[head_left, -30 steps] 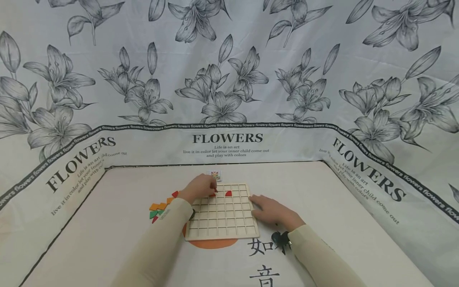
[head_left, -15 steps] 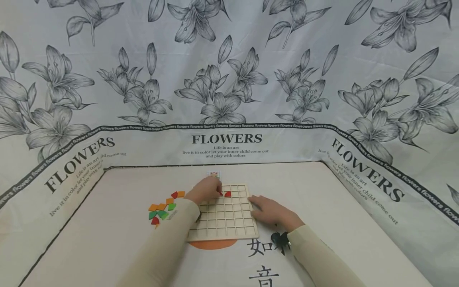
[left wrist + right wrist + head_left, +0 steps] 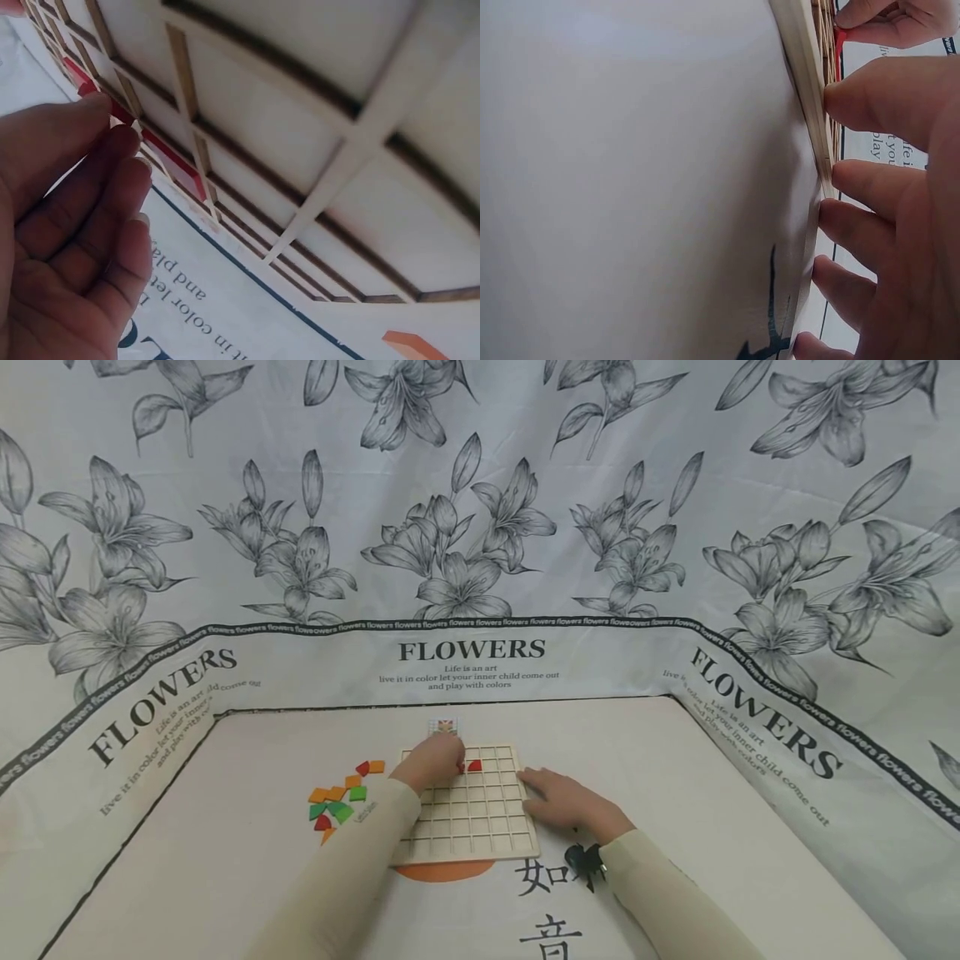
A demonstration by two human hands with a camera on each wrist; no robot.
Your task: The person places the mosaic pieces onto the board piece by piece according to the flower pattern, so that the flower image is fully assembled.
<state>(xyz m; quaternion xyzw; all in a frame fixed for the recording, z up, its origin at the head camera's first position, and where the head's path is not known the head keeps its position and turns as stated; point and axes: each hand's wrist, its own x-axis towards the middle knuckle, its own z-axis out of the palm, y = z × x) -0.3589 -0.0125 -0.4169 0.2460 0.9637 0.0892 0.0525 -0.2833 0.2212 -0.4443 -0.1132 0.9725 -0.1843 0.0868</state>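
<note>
My left hand (image 3: pixel 435 762) is over the far rows of a wooden grid board (image 3: pixel 480 814). Its thumb and forefinger pinch a red tile (image 3: pixel 120 112) at one of the cells, with much of the tile hidden by the fingertips. Beside it in the same row lies a red quarter-round tile (image 3: pixel 475 766), set in a cell; the left wrist view also has red tile (image 3: pixel 77 73) on the other side of the pinched one. My right hand (image 3: pixel 570 802) rests at the board's right edge, its fingers spread and fingertips touching the rim.
Left of the board lie loose orange, green and red tiles, among them a green tile (image 3: pixel 357 793) and an orange tile (image 3: pixel 353 782). A small printed pattern card (image 3: pixel 444 725) lies beyond the board. Flower-printed cloth (image 3: pixel 480 543) rises behind the table.
My left hand has shifted slightly right along the far row with the red tile, uncovering more loose tiles at the left. My right hand stays at the board's edge.
</note>
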